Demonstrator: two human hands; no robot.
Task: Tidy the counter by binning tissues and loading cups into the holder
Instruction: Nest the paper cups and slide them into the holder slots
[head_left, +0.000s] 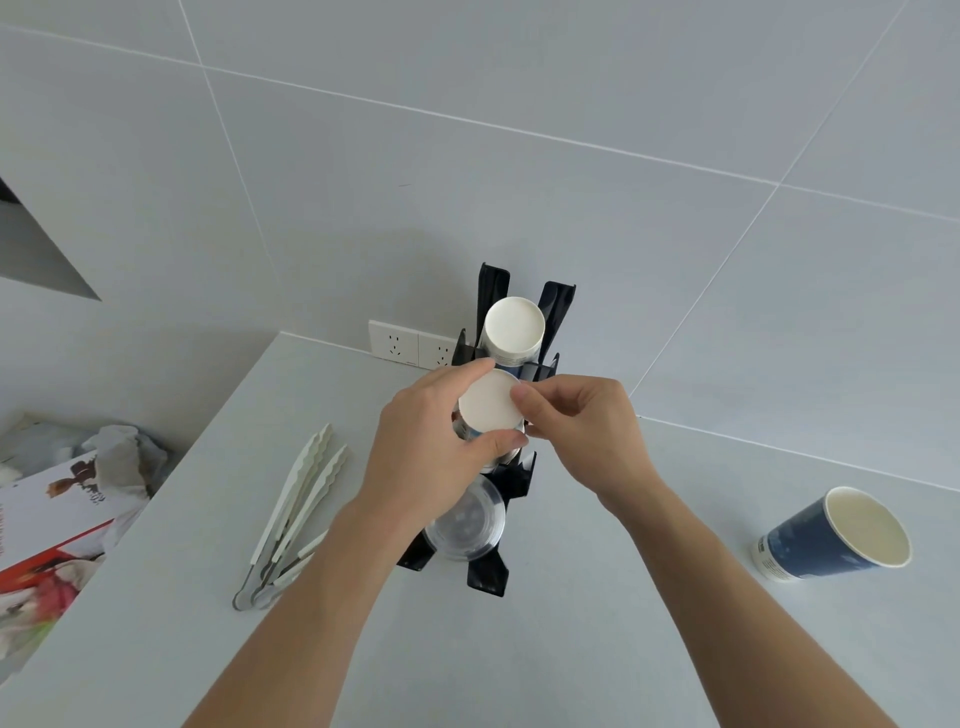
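A black cup holder (488, 574) stands on the pale counter against the wall. An upside-down paper cup (514, 325) sits in its rear slot, white base facing me. A second upside-down paper cup (488, 402) is in the middle slot; my left hand (426, 441) wraps its side and my right hand (587, 431) pinches its base rim. Clear plastic cups (470, 522) fill the front slot. A dark blue paper cup (836, 538) lies on its side at the right, mouth towards me. Crumpled tissues (127, 457) lie beyond the counter's left edge.
White tongs (296, 512) lie on the counter left of the holder. A bin or box with printed packaging (47, 525) sits off the left edge. Two wall sockets (413, 345) are behind the holder. A tiled wall rises at the back.
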